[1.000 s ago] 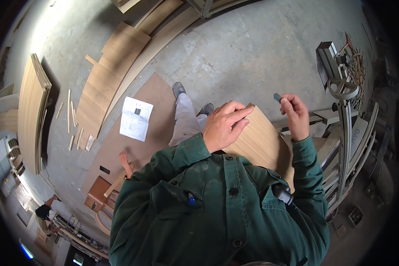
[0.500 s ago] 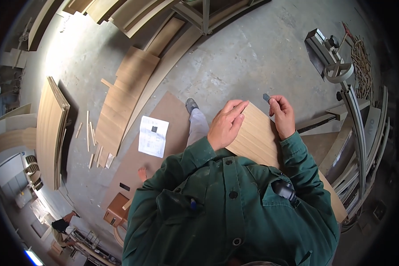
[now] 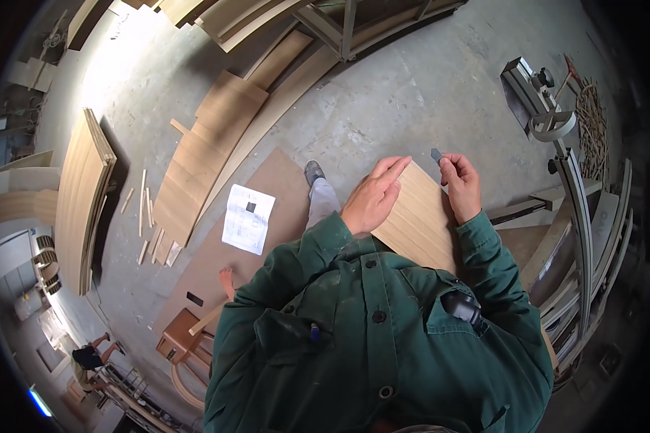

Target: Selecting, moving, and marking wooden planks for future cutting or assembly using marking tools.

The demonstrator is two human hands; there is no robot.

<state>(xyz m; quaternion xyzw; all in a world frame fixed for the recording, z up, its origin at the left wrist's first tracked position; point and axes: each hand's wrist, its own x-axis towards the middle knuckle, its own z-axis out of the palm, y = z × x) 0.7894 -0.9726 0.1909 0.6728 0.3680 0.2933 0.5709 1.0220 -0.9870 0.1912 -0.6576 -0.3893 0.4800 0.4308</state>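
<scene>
My left hand (image 3: 373, 198) rests with its fingers stretched out along the far left edge of a light wood-grained panel (image 3: 420, 224), which lies just in front of my body. Its thumb is over the panel's face. Between the thumb and fingers of my right hand (image 3: 461, 186) is a small dark grey piece with a pointed end (image 3: 436, 155). The piece is too small to name. It is held above the panel's far right side, apart from the left hand. Part of the panel is hidden by my sleeves.
To the left, a printed sheet (image 3: 248, 219) and a dark phone-like object (image 3: 193, 298) lie on a brown board (image 3: 265, 173). Another person's bare limb (image 3: 227, 281) is near them. Wooden panels (image 3: 209, 148) and thin strips lie beyond. A metal rail (image 3: 576, 209) stands at right.
The view has shifted slightly, moving the surroundings. My left hand's fingers have straightened a little toward the panel's far corner. The right hand still holds the dark piece in nearly the same place.
</scene>
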